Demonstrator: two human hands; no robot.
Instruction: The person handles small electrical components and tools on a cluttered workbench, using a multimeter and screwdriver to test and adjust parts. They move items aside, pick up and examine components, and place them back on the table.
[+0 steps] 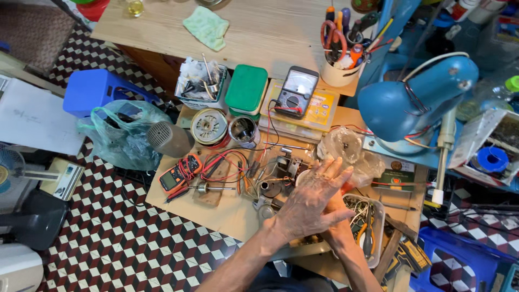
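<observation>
My left hand (312,201) reaches in from the bottom centre with its fingers spread flat. It lies on top of my right hand (339,231), which is mostly hidden beneath it. My left fingertips rest at the edge of a clear round plastic piece (304,177) and next to a crumpled clear plastic bag (346,147). A bit of something orange-red (347,187) shows under the hands; what the right hand holds is hidden. Just left of the hands lie small metal parts (281,167), red wires (227,162) and a soldering iron (212,188) on the low wooden board (227,216).
An orange digital meter (175,176), a round tin (209,126), a green box (247,88) and an analog meter (296,89) sit behind. A blue lamp (416,97) hangs at right. A tray with pliers (368,224) is beside my right wrist. A blue stool (92,89) stands left.
</observation>
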